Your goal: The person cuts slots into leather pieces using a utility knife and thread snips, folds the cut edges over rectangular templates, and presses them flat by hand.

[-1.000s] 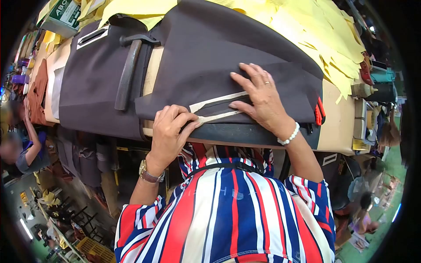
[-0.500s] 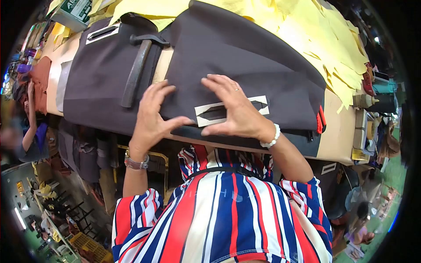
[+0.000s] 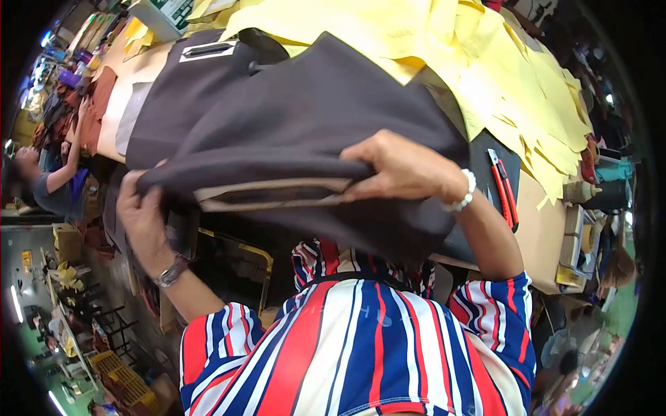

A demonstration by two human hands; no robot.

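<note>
A large dark brown sheet (image 3: pixel 312 104) is lifted off the table's front edge and blurred by motion. Fingers of my left hand (image 3: pixel 142 211) are closed round its left edge. My right hand (image 3: pixel 402 166) pinches the sheet at the right end of a long slot framed by a pale strip (image 3: pixel 270 186). To the left lies a second dark piece (image 3: pixel 170 90) with its own pale-framed slot (image 3: pixel 208 51). The hammer is mostly covered by the lifted sheet; only a bit of its head (image 3: pixel 255 67) shows.
Yellow sheets (image 3: pixel 485 83) are heaped along the back. A red cutter (image 3: pixel 503 191) lies on a dark mat (image 3: pixel 479 159) at the right. At the far left a co-worker (image 3: pixel 59 170) reaches towards reddish-brown pieces (image 3: pixel 103 93). A green and white box (image 3: pixel 163 15) stands at the back left.
The flat sheet has been gripped by both hands, raised and shifted left, over the hammer. More of the mat and the cutter now shows. My left hand has moved left.
</note>
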